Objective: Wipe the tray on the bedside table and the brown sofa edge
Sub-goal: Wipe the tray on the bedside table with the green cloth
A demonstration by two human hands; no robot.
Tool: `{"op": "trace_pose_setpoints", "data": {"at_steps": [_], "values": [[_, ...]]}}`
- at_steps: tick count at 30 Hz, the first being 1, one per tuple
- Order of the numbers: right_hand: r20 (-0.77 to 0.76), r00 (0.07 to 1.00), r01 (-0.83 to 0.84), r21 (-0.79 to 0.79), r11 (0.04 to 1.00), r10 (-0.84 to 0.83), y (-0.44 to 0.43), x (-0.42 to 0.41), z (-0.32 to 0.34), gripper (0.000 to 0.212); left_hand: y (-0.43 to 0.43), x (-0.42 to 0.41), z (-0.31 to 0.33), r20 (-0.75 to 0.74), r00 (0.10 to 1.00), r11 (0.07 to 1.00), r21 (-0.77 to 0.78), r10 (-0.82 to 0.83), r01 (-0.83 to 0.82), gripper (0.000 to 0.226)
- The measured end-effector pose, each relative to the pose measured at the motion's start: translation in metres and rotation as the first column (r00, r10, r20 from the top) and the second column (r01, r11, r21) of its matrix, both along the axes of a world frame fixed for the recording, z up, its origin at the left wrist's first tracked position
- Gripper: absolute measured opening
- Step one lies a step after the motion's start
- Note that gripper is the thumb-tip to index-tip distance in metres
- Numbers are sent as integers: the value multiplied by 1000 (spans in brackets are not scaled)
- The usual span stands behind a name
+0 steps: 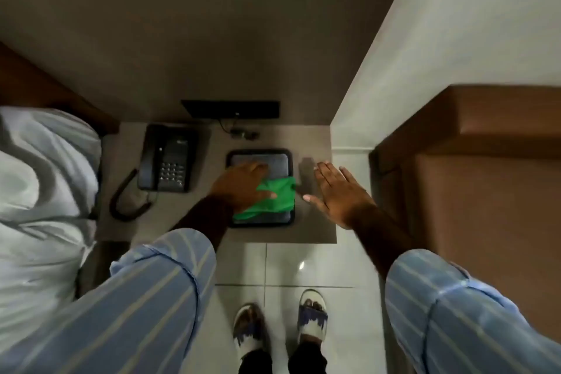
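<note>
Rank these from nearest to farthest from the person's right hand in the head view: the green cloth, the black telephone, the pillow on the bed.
Measured from the right hand, flat on the bedside table:
1. Green cloth, just to its left, on the tray under the left hand.
2. Black telephone, further left on the table.
3. Pillow, far left, on the bed.

No legible text, brand or number anywhere. Small pale mark on the black telephone (165, 158), left of the left grip (243, 188) on the green cloth (274, 199): too blurred to read. Keypad digits on the same telephone: pale dots only. Tiny light spot on the black wall panel (230, 109) beyond that grip: unreadable.
</note>
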State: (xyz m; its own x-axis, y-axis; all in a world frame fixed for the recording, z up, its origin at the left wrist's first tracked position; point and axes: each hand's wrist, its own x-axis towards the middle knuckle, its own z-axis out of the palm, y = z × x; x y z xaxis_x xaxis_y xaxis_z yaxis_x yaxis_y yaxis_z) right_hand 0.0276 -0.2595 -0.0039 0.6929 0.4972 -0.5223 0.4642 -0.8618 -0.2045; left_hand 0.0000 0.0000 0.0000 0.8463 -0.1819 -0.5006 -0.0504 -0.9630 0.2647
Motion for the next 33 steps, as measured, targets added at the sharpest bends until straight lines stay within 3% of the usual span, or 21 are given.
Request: {"op": "trace_pose_setpoints", "data": {"at_steps": [3, 6, 8, 11, 14, 18, 24, 33], "values": [[-79, 996, 31, -9, 999, -31, -7, -15, -65, 100, -11, -11, -70, -10, 997, 994, 76, -81, 82, 86], [-104, 994, 36, 20, 999, -33, -13, -38, -125, 114, -16, -29, -126, -39, 998, 989, 137, -52, 57, 81], [-123, 992, 26, 43, 999, -20, -16, -47, -148, 122, -15, -34, -145, 27, 999, 986, 163, -42, 37, 69], [-90, 996, 18, 54, 998, -14, -20, -56, -168, 104, -15, -37, -165, 137, 989, 987, 157, -58, 36, 46], [-61, 998, 16, 54, 998, -13, -21, -57, -168, 91, -17, -28, -163, 201, 977, 990, 137, -71, 44, 41], [-85, 996, 14, 36, 999, -11, -22, -41, -143, 87, -25, -15, -131, 150, 988, 995, 100, -28, 13, 33], [-40, 997, 65, 40, 997, -63, -30, -29, -59, 86, -38, -21, -48, 286, 955, 994, 43, 81, -97, 33], [73, 992, 100, 70, 993, -105, -69, -98, 71, 84, -83, -99, 85, 348, 916, 980, -67, 199, -188, 40]]}}
